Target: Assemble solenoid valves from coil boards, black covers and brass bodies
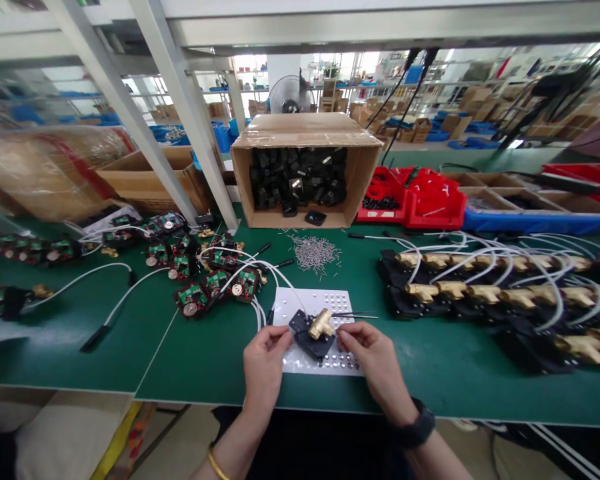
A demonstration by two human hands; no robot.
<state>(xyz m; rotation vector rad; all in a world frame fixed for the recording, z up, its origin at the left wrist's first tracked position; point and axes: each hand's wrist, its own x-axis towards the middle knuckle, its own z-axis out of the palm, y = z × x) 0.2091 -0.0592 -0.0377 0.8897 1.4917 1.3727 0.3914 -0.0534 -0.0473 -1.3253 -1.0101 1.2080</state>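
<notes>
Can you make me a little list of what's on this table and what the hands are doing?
Left hand: fingers pinch the black part at its left edge
Right hand: fingers pinch the same part's right side
On the part: a brass fitting
Under it: a white plate with holes
Behind: a pile of small pins, a cardboard box of black parts
Left: green circuit boards with white cables
Right: rows of brass fittings on black parts
Table: green

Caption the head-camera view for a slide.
A bare left hand and right hand pinch a black plastic housing carrying a brass T-shaped fitting over a white perforated plate on a green workbench.
</notes>
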